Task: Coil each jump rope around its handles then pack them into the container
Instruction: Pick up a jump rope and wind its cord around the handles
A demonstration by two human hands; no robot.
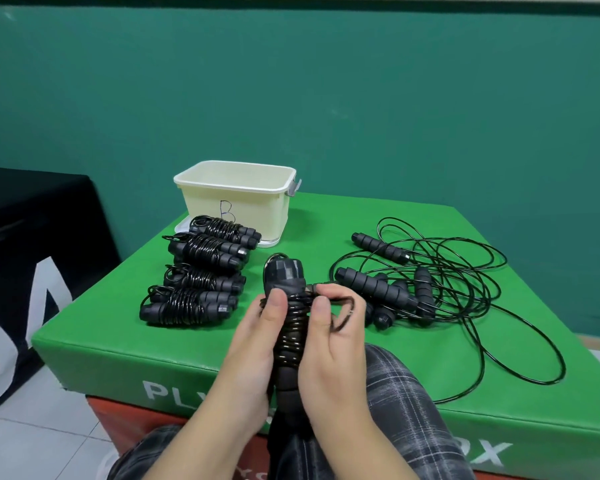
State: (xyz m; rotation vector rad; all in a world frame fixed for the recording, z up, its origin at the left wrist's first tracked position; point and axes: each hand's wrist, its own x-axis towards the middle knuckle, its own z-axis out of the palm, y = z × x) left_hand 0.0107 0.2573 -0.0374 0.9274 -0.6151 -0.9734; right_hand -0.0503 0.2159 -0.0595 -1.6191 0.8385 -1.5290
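Both hands meet low in the middle of the view over a green padded box (326,368) that serves as the worktop. The left hand (253,344) has its fingers curled round a pair of black rope handles (284,282) held together and pointing away from the person, thumb pressed along their near side. Black cord is already wound in tight turns round the middle of these handles. The right hand (329,344) pinches the last loose loop of cord (343,313) between thumb and fingertips, just beside the coil.

To the left on the box lie four finished bundles (201,268), each a pair of handles wrapped in cord (stacked close, side by side). Behind them stands a cream plastic tub (236,199) with a letter B marked on its front; its inside is not visible from here. To the right sprawls a tangle of loose ropes (426,285), handles lying among wide cord loops, one loop hanging over the box's front edge.
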